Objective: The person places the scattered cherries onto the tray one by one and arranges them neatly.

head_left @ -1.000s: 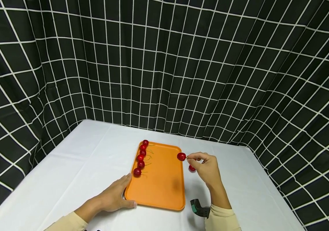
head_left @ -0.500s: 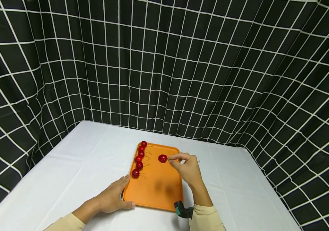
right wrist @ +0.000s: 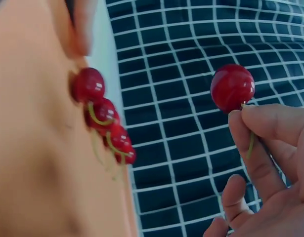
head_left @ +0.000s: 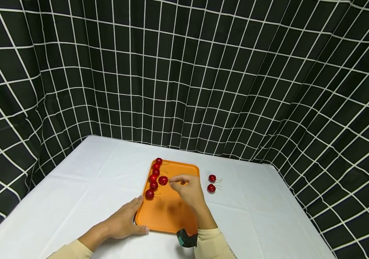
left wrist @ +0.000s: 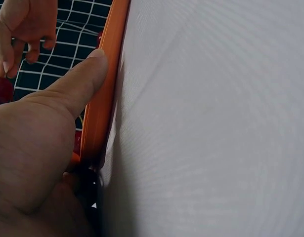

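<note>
An orange tray (head_left: pixel 184 165) lies on the table, with a column of several red cherries (head_left: pixel 149 194) along its left side, their stems turned right. Across the tray's near left corner rests my left hand (head_left: pixel 123 220), fingers along the left edge and thumb against the near rim; that thumb (left wrist: pixel 82 79) lies straight in the left wrist view. My right hand (head_left: pixel 189 190) pinches one cherry (head_left: pixel 163 180) by its stem between thumb and index finger. It holds this cherry above the tray, just right of the column. The right wrist view shows the held cherry (right wrist: pixel 233 88) apart from the others.
Two more cherries, an upper one (head_left: pixel 212 178) and a lower one (head_left: pixel 211 188), lie on the white-covered table (head_left: pixel 252 216) right of the tray. A black curtain with a white grid (head_left: pixel 171 72) surrounds the table at the back and sides.
My right hand has carried the pinched cherry leftward, from beyond the tray's right edge to beside the column. Two cherries on the right have come into full view. My left hand stays at its corner.
</note>
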### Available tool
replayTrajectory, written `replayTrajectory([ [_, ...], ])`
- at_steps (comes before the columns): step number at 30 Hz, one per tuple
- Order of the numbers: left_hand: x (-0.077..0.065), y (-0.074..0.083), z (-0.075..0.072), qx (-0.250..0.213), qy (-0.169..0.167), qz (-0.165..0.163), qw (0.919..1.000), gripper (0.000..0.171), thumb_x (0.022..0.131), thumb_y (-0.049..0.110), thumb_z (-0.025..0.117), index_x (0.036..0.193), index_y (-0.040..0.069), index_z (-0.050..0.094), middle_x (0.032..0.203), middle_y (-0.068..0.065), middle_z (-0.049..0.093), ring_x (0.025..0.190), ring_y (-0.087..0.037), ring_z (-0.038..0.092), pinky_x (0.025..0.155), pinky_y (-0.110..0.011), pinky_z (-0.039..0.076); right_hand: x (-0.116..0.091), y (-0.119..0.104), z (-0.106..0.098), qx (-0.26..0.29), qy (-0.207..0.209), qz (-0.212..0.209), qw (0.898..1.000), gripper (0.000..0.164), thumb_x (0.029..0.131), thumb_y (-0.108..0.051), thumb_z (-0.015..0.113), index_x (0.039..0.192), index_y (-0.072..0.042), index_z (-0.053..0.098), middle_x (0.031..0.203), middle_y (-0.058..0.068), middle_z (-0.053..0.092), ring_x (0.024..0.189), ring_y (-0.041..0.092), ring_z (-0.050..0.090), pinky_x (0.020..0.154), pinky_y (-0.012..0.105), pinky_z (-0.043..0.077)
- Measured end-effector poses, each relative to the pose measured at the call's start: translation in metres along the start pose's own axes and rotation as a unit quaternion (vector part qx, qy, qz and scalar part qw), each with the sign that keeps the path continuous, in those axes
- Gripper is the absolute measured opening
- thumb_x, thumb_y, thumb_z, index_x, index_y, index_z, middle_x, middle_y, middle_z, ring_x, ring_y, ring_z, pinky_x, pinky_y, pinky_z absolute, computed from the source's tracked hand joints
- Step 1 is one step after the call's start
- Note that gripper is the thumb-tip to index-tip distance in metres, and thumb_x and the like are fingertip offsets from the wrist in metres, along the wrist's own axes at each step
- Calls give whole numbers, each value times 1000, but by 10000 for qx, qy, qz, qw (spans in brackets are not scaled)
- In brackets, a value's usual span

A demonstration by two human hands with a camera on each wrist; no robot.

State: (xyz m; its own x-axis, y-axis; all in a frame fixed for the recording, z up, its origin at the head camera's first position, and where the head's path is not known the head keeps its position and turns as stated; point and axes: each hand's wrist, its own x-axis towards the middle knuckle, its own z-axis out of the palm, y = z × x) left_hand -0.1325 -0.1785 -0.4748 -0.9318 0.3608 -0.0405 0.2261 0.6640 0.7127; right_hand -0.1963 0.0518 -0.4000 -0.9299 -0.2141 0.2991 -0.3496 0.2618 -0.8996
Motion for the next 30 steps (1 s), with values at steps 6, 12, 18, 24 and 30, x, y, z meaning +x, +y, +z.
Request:
replayTrajectory([
  [6,0,1,1,30,61,-40,10000,113,75,59,75,151,-3,20,155,-24,18,140,-44,16,110,-62,13,3,18,15,-102,-174,122,9997,4,82,-6,74,85,-3,77,86,3,70,72,17,46,50,22,36],
  [12,-1,1,0,30,37,-40,10000,113,75,59,74,151,-3,19,155,-24,18,140,-45,17,110,-62,13,4,27,24,-454,-317,439,9975,3,79,-4,77,83,-5,77,76,-2,68,56,11,41,45,20,32],
  [18,1,0,-1,41,32,12,10000,112,75,58,74,151,-3,19,155,-25,18,139,-45,17,110,-62,13,5,32,32,-923,-400,694,9925,7,79,-4,79,78,-11,78,79,-6,68,73,13,52,54,25,41],
  [24,1,-1,0,20,26,-29,10000,113,75,58,75,151,-4,19,154,-25,19,139,-45,18,110,-62,14,5,34,37,-1255,-477,972,9862,13,76,-2,80,74,-14,77,75,-9,68,83,15,56,67,30,47],
  [30,1,-3,1,10,34,-20,10000,113,75,58,75,151,-3,18,154,-26,18,139,-45,18,110,-62,14,3,34,43,-1307,-684,1070,9833,14,76,0,80,72,-13,77,69,-9,67,74,12,54,61,26,46],
])
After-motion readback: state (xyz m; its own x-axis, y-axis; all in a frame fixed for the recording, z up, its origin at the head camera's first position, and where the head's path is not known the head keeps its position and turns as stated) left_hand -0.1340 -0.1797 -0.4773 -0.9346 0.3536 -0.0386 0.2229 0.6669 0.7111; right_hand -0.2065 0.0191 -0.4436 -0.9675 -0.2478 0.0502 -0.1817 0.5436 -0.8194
